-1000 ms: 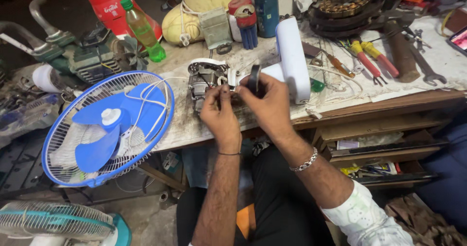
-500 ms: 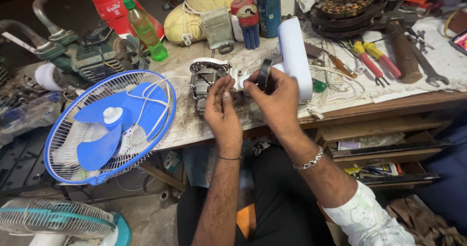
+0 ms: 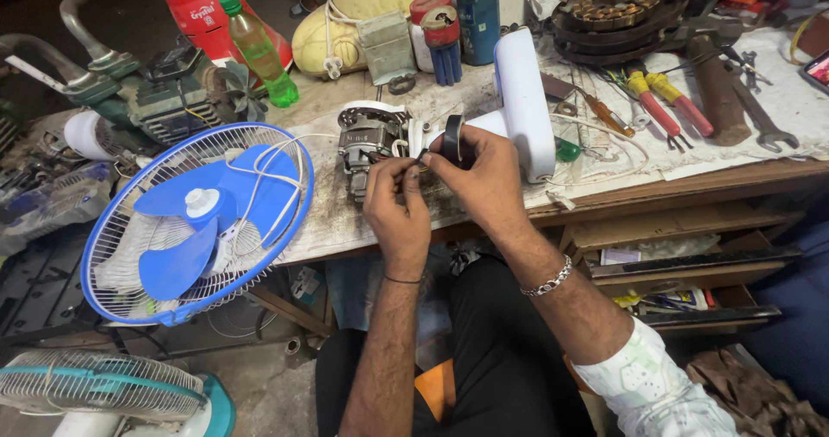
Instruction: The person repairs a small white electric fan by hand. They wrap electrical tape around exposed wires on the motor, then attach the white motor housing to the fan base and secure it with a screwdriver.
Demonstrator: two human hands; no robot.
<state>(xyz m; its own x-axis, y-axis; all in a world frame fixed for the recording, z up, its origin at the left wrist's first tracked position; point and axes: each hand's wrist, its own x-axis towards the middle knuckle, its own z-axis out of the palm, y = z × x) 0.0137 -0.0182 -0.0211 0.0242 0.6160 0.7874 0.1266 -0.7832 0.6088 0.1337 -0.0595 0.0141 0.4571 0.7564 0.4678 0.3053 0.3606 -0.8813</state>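
Where bench edge [image 3: 604,197] runs, left hand [image 3: 399,204], right hand [image 3: 484,178] — fan motor [image 3: 367,139] crowded.

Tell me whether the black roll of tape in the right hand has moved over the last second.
Cannot tell for sure; the black roll of tape sits beside the white fan housing as before, only the camera shifted.

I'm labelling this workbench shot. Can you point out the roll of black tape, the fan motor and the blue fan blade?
roll of black tape [image 3: 452,140], head view, on its outer band.
fan motor [image 3: 363,138], head view, on its metal body.
blue fan blade [image 3: 177,260], head view, on the lower blade.
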